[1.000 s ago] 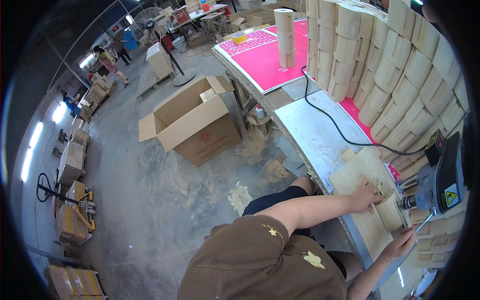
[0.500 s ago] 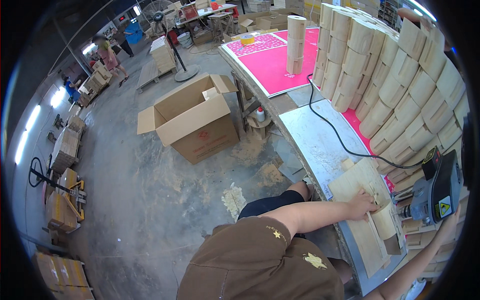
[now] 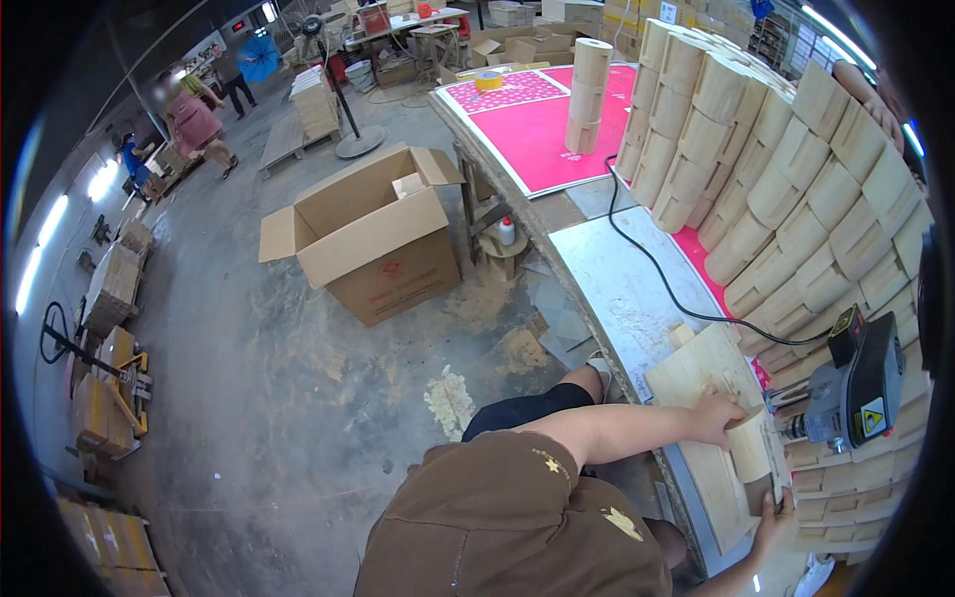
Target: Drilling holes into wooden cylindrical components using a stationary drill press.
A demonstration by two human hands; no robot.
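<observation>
A pale wooden cylinder (image 3: 750, 456) lies in a flat plywood jig (image 3: 702, 466) on the bench's near end. My left hand (image 3: 714, 415) grips its far end, fingers bent over the rim. At the near end, my right hand (image 3: 774, 517) has its fingers curled against the wood, partly hidden by the piece. Just right of the cylinder stands a grey-black machine head (image 3: 858, 388) with a yellow warning label and a metal nozzle aimed at the jig. Neither hand touches it.
Stacked wooden cylinders (image 3: 786, 189) wall the bench's right side. A black cable (image 3: 652, 261) crosses the metal sheet (image 3: 607, 269). One stack (image 3: 589, 95) stands on the pink sheet (image 3: 527, 139) near yellow tape (image 3: 487, 82). An open carton (image 3: 373, 239) sits on the floor. People stand far left.
My right hand has come from beside the machine head to the near end of the cylinder. My left hand stays at the far end. A distant person in pink has moved closer.
</observation>
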